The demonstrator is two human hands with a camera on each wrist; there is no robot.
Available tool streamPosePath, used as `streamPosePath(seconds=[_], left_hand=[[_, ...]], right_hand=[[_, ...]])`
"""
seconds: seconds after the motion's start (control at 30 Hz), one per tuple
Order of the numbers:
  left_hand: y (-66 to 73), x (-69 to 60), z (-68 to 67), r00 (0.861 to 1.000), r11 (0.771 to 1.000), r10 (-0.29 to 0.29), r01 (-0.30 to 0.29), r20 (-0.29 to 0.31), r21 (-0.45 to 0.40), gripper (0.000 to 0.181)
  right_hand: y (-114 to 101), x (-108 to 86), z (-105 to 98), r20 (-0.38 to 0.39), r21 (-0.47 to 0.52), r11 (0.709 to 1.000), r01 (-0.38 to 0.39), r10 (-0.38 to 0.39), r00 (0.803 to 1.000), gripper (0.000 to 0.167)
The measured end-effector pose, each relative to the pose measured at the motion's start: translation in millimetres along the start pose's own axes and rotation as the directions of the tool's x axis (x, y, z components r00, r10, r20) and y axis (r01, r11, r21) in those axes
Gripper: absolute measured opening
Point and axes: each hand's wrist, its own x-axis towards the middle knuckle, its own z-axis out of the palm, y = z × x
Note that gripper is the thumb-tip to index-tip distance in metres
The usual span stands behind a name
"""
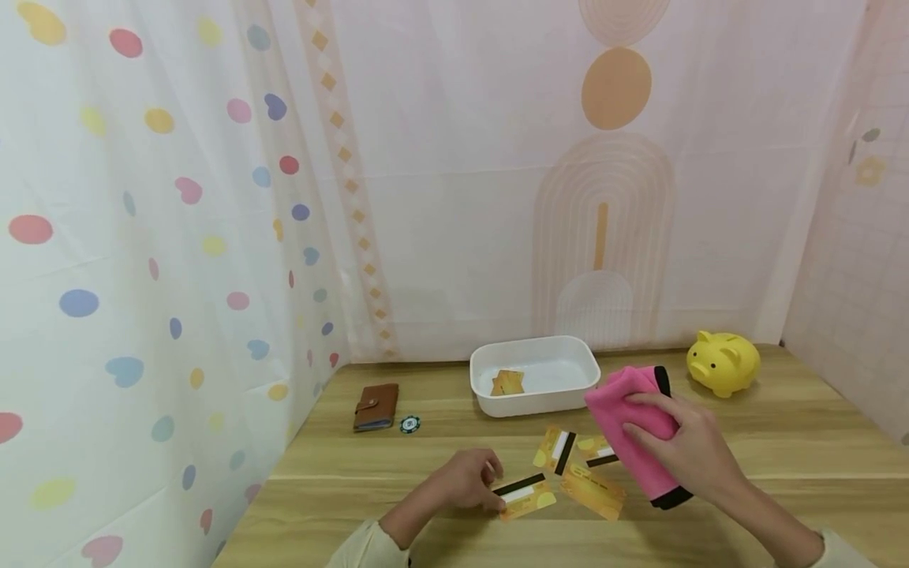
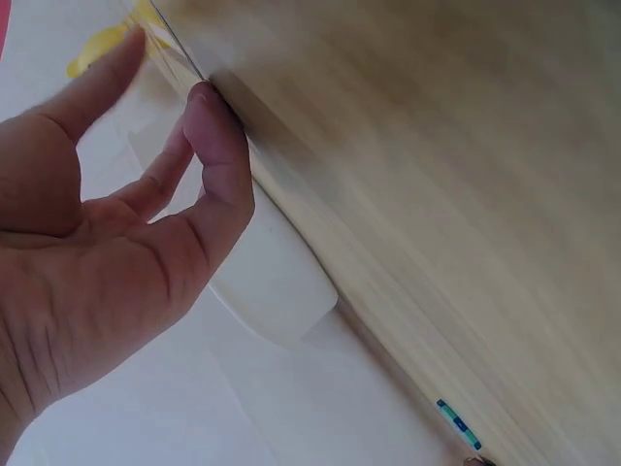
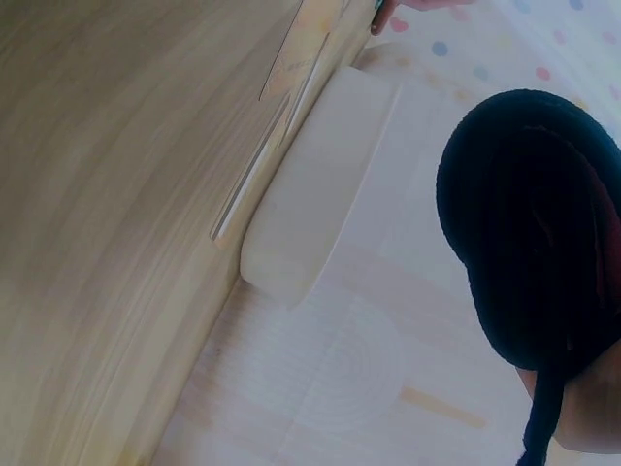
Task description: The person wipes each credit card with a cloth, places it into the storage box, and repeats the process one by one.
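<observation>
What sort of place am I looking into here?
Probably an indoor tabletop setup screened off with fabric: a polka-dot curtain hangs at left, a beige-patterned curtain hangs behind, and the wood-grain table holds a yellow piggy bank.

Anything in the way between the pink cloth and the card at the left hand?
Yes, one flat orange card lies on the table between the pink cloth and the card at the left hand. Nothing upright visible there, so the cloth, held above the table, could probably pass over.
</observation>
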Motion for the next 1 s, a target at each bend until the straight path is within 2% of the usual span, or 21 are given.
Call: streamPosePath(seconds=[0.1, 0.27, 0.73, 1.0], left_hand=[[0.8, -0.5, -0.1, 0.999, 1.0, -0.016, 0.016, 0.035, 0.001, 0.039], [0.2, -1.0, -0.1, 0.998, 1.0, -0.006, 0.005, 0.058, 0.003, 0.043], [3.3, -0.7, 3.6, 0.997, 0.999, -0.049, 0.048, 0.065, 0.018, 0.036], [4.6, -2.1, 4.4, 0.997, 0.999, -0.033, 0.032, 0.069, 0.013, 0.04]], right_hand=[[-0.2, 0.0, -0.1, 0.002, 0.004, 1.0, -0.002, 0.002, 1.0, 0.03], [-0.5, 0.3, -0.7, 0.0, 0.001, 1.0, -0.004, 0.004, 1.0, 0.031], [-0.5, 0.0, -0.7, 0.002, 0.007, 1.0, -0.005, 0.005, 1.0, 0.03], [-1.0, -0.1, -0.4, -0.001, 0.006, 1.0, 0.001, -0.001, 1.0, 0.03]])
